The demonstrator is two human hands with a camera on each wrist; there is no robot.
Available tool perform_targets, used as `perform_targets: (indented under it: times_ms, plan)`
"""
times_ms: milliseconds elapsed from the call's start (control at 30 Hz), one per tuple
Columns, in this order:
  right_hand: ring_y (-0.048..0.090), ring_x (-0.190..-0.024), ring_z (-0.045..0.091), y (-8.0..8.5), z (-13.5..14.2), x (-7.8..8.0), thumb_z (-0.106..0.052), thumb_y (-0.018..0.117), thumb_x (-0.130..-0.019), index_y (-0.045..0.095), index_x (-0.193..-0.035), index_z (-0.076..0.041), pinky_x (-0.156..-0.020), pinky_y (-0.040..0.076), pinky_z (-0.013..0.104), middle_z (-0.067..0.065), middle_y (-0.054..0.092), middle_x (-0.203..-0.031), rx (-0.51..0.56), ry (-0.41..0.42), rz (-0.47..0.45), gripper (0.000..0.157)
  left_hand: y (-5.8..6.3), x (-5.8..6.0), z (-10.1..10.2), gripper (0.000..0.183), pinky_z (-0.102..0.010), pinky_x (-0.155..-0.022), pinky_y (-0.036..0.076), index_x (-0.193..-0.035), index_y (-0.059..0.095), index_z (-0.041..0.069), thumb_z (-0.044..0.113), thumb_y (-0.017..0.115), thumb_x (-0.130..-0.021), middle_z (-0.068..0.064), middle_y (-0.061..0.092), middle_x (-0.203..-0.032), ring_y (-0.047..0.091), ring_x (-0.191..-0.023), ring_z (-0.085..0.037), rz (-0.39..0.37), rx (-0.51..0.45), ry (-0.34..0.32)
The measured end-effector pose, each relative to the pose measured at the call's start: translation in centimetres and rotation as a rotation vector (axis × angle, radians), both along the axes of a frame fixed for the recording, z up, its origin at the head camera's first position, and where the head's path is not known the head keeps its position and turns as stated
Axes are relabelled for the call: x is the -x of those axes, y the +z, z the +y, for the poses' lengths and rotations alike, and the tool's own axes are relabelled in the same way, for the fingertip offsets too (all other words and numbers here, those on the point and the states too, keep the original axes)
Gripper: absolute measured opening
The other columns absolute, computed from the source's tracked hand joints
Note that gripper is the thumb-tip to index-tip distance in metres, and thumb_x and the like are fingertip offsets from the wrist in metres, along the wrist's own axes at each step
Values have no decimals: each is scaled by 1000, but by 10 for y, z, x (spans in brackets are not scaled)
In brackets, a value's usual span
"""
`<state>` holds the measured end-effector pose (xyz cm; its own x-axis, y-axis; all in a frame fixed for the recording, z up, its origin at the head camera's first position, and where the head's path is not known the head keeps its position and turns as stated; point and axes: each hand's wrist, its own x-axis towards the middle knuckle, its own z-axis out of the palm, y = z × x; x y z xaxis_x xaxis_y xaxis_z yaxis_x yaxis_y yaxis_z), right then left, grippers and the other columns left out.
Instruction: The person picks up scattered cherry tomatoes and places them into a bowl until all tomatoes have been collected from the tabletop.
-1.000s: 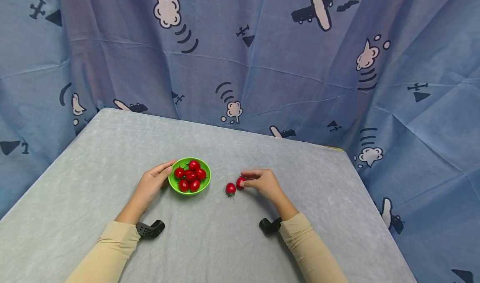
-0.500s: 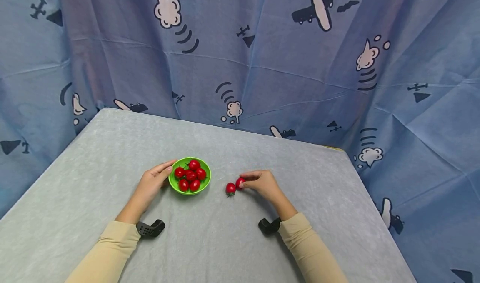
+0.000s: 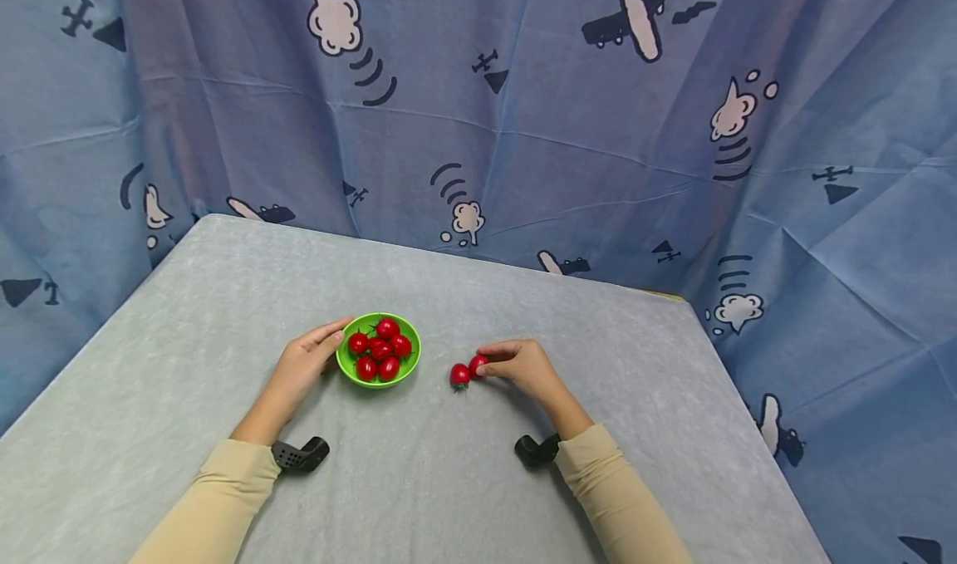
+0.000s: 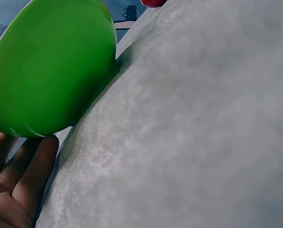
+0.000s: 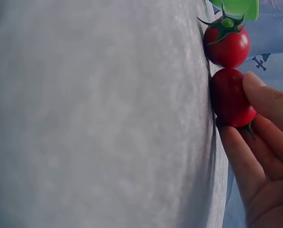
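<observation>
The green bowl (image 3: 414, 363) holds several red cherry tomatoes (image 3: 380, 349). My left hand (image 3: 302, 369) grips its left side, thumb at the rim and fingers along the outer wall; in the left wrist view these fingertips (image 4: 47, 145) touch the wall. To the right, my right hand (image 3: 527, 369) pinches a cherry tomato (image 5: 230, 97) between thumb and fingers, low at the cloth. That tomato is partly hidden by the fingers in the head view. A second loose cherry tomato (image 3: 459, 375), with a green stem, touches it on the left.
A pale grey cloth (image 3: 404, 481) covers the table. Behind it hangs a blue curtain (image 3: 419, 132) with airplane prints. Black wrist devices (image 3: 301, 455) sit on both wrists, below beige sleeves (image 3: 217, 497).
My right hand has shifted slightly left with the pinched cherry tomato, bringing it against the other loose one. My left hand and the bowl have stayed in place.
</observation>
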<state>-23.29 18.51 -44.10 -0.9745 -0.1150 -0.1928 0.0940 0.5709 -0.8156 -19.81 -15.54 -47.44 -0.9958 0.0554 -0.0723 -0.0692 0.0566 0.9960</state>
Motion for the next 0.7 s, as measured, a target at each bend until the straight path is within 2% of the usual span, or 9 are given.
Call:
perform_targets:
  times_ms: [167,333,500,600,700]
  plan:
    - [65,-89,8,-1,0,0,-14,87,-76,80,-104,-10,-69,51,22,8,77,-106,3,-19,2,29,0,0,0,52,-6,-90,45,-146,50,8,38,52,-104,-10,48,-151,50,-109,19,0,-3,0]
    - [65,-92,9,1,2,0,-16,88,-75,80,-104,-12,-72,52,22,6,77,-108,3,-44,7,30,1,0,0,52,-6,-90,44,-146,51,10,40,52,-103,-8,49,-151,49,-111,18,-3,16,1]
    - [65,-101,13,9,5,2,-21,88,-76,79,-107,-14,-77,52,23,5,75,-113,10,-62,-1,33,1,0,0,52,-6,-90,44,-146,51,10,40,51,-104,-9,49,-151,49,-111,18,1,20,1]
    - [63,-104,15,15,4,3,-23,87,-76,79,-108,-16,-76,49,25,4,75,-115,16,-72,0,34,0,1,0,52,-6,-90,44,-146,51,9,39,51,-104,-10,49,-151,49,-109,19,4,18,2]
    - [62,-108,17,21,2,3,-25,87,-76,79,-109,-17,-82,51,30,3,75,-114,34,-77,-6,35,-1,1,0,52,-6,-90,45,-146,51,8,38,52,-104,-11,49,-151,50,-108,20,8,13,3]
